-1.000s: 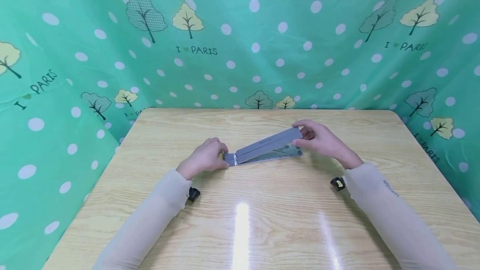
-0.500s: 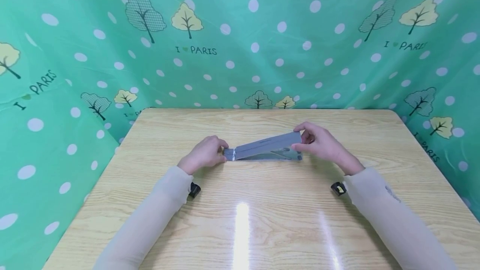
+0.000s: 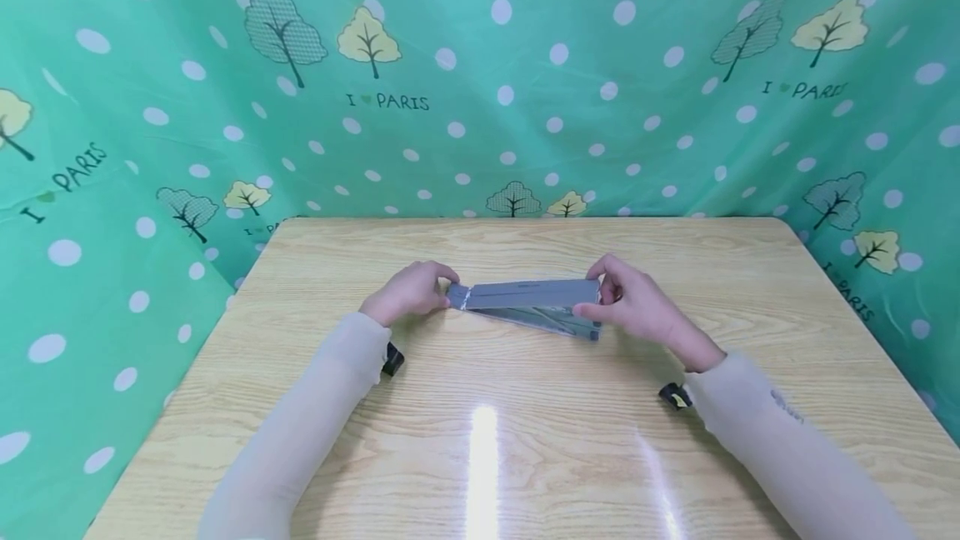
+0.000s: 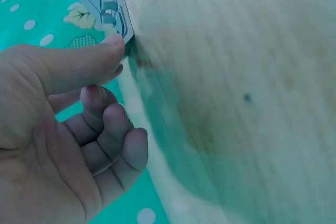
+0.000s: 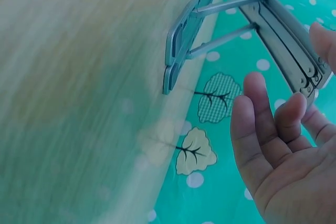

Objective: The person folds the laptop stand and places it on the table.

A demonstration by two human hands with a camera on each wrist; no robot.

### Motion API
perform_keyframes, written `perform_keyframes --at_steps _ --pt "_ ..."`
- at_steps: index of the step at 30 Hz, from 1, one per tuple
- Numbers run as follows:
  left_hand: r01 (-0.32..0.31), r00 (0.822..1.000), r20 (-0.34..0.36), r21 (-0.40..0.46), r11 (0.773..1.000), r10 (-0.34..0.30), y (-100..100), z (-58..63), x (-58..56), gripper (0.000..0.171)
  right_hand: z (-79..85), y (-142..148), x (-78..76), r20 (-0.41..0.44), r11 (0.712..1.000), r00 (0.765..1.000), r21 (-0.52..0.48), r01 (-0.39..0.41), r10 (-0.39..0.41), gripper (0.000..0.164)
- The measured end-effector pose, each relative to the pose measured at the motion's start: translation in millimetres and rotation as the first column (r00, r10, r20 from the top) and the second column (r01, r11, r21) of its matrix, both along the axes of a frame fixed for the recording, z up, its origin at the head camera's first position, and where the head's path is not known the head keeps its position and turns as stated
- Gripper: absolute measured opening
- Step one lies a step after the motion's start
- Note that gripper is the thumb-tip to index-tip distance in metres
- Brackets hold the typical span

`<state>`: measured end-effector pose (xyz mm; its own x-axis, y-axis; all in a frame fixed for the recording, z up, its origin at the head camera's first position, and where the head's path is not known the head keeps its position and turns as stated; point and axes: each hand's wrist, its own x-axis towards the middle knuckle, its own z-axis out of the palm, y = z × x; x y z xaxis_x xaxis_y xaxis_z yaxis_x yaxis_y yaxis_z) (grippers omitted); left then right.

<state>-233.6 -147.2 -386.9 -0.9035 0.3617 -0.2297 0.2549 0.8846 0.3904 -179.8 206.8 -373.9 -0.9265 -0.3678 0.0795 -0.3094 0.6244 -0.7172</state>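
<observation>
A grey folding laptop stand point(image 3: 532, 295) lies across the far middle of the table, its upper panel raised at an angle from the lower part. My left hand point(image 3: 411, 290) pinches the stand's narrow hinged end; in the left wrist view the thumb lies on that corner and the other fingers are curled below. At the opposite end, my right hand point(image 3: 637, 307) holds the upper panel between thumb and fingers. Two thin support struts point(image 5: 226, 6) span the gap between panel and base in the right wrist view. The lower part's rubber-like pads point(image 5: 176, 40) face outward.
The wooden table point(image 3: 480, 382) has a bright light reflection in front of the stand. A green curtain point(image 3: 480, 132) with trees and dots hangs behind the table and along its sides. Dark wrist cameras point(image 3: 676, 396) sit under the sleeves.
My right hand has come lower and nearer with the upper panel, which is now almost level across the view. The stand's left end has shifted slightly away, its lower right end nearer.
</observation>
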Motion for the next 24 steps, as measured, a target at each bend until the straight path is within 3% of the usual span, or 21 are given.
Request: perform_keyframes --at_steps 10,24 --pt "0.024 0.998 0.058 0.009 1.0 -0.024 2 2.8 -19.8 0.049 -3.1 -10 13.9 -0.018 1.0 1.0 -0.015 0.025 -0.025 0.051" --pt "0.052 0.997 0.054 0.021 0.998 -0.053 7 0.6 -31.6 0.051 0.5 -23 30.2 -0.042 0.996 0.996 0.025 0.081 -0.079 0.051"
